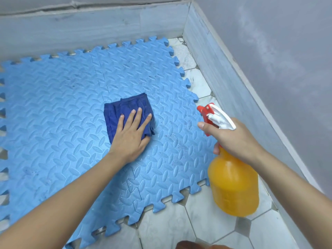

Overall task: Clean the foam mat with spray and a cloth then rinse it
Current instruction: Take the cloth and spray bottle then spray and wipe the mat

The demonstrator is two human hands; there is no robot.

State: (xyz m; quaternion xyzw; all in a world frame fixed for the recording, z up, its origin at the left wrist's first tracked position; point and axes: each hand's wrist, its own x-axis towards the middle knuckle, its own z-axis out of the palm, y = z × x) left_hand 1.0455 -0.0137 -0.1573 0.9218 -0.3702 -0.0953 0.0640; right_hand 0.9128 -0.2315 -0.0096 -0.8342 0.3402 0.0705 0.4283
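The blue foam mat, ridged and made of interlocking tiles, lies on the pale tiled floor in a corner between grey walls. A folded dark blue cloth sits mid-mat under the flat, straight-fingered left hand. The right hand grips the orange spray bottle by its neck, above the mat's right edge.

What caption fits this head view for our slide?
Left hand presses a blue cloth on the foam mat; right hand holds an orange spray bottle.
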